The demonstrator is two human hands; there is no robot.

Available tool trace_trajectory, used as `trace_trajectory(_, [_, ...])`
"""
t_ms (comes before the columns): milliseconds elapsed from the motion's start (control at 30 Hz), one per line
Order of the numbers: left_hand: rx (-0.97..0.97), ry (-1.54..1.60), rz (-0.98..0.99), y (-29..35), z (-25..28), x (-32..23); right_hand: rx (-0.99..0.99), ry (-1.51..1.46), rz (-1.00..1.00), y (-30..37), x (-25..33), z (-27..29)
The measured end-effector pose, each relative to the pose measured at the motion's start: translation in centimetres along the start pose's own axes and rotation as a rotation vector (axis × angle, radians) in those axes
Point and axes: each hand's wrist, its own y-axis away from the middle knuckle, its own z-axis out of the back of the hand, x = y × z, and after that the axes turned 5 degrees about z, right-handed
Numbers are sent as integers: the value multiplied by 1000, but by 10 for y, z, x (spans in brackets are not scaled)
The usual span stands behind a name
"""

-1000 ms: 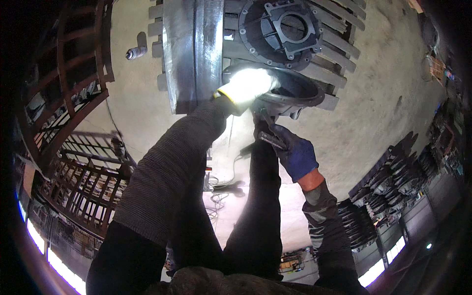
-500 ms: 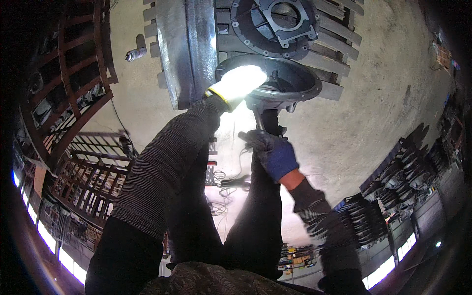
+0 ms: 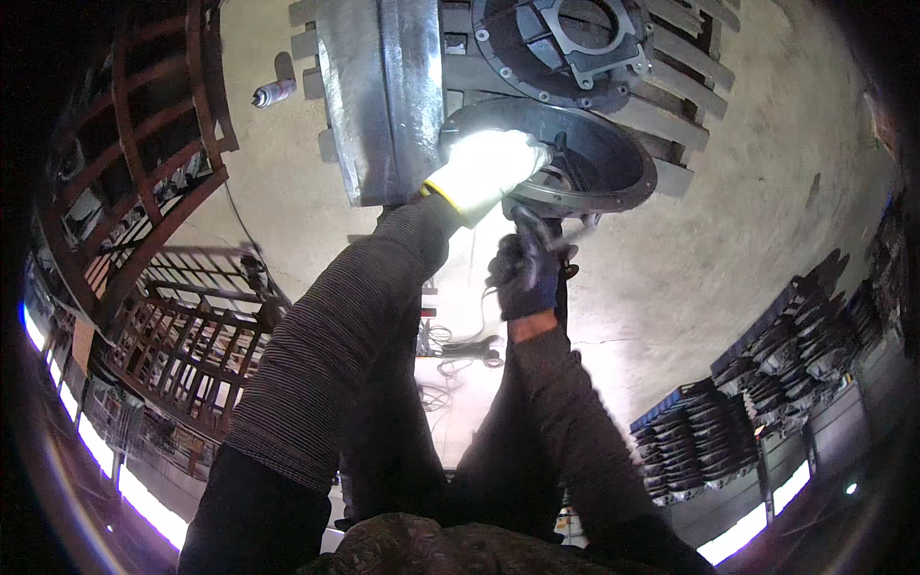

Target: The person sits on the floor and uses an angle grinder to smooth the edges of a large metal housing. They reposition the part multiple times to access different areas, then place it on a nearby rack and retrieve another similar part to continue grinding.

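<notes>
A dark cast-metal bell housing (image 3: pixel 628 158) stands tilted at the near edge of the slatted pallet, its wide round mouth facing up toward me. Over its near left rim lies my left hand (image 3: pixel 489 171) in a white glove with a yellow cuff, fingers closed at the rim and reaching inside; glare washes out their detail. Just below the housing is my right hand (image 3: pixel 525 264) in a dark blue-black glove, its fingers curled. A grey metal-shafted tool (image 3: pixel 577 234), smeared by motion, sticks out beside that hand; its working end cannot be made out.
A second housing (image 3: pixel 565 48) with a round opening lies beyond on the pallet (image 3: pixel 680 62). Left of it is a long metal beam (image 3: pixel 369 105). A spray can (image 3: pixel 275 92) lies on the floor. Brown metal racks (image 3: pixel 144 125) stand left, stacked dark parts (image 3: pixel 695 441) right, cables (image 3: pixel 436 345) behind.
My right hand has swung up closer under the housing, and the tool shaft now points to the right rather than up. My left hand stays at the rim. The whole view has shifted slightly.
</notes>
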Motion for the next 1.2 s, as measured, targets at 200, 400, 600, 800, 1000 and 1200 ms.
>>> trace_trajectory(200, [41,29,-10,-12,9,-2,336,1266,330,59,57,-23])
trace_trajectory(400, [92,72,56,-18,7,1,713,2036,220,53,121,-33])
trace_trajectory(600, [59,-29,-14,-29,3,15,-29,600,90,68,75,-67])
trace_trajectory(800, [-118,13,-35,-40,10,18,-228,301,181,73,62,-112])
trace_trajectory(1000, [-106,10,-24,-40,19,8,471,1854,127,70,128,-77])
trace_trajectory(1200, [-17,44,53,-46,22,9,503,1931,188,68,139,-89])
